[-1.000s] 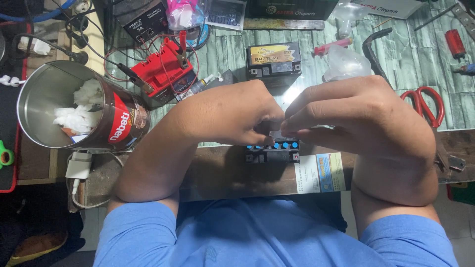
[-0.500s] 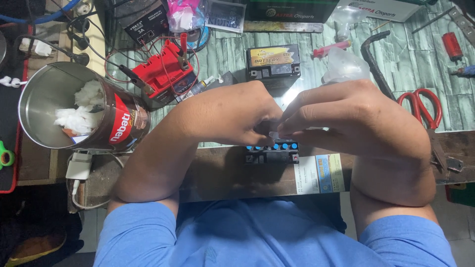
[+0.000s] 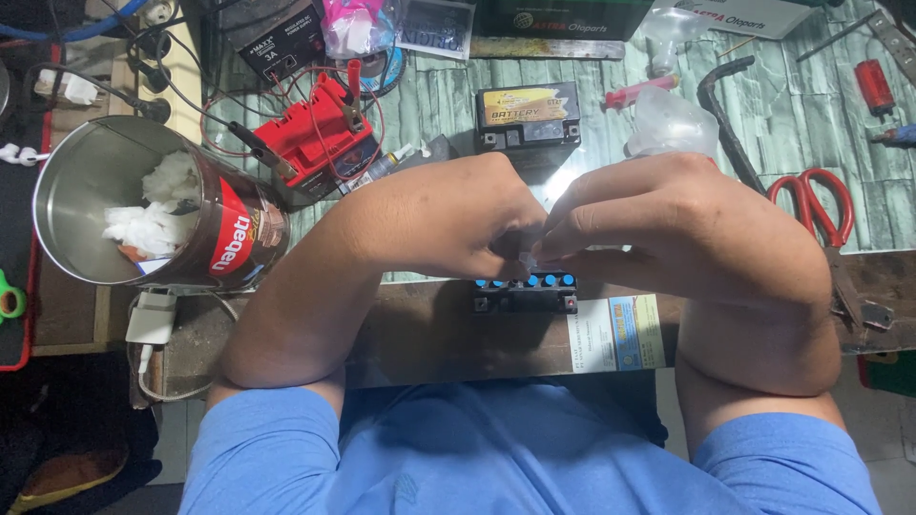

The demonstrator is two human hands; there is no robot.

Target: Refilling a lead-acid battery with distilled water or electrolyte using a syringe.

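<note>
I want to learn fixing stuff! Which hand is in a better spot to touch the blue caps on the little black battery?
Probably the right hand: its fingertips sit just above the blue caps on the small black battery. The left hand is curled slightly farther off.

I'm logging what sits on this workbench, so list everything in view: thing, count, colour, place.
small battery with blue caps: 1, black, bench edge under the hands
small clear piece: 1, pale, pinched between both hands; kind unclear
second battery: 1, black with yellow label, behind the hands
charger with clips: 1, red, back left
metal tin: 1, silver with red band, left, white wadding inside
scissors: 1, red handles, right
clear plastic bottle: 1, back right
syringe: 1, pink, back
white adapter: 1, below the tin
left hand: 1, fingers closed over the battery
right hand: 1, fingers closed, meeting the left
</note>
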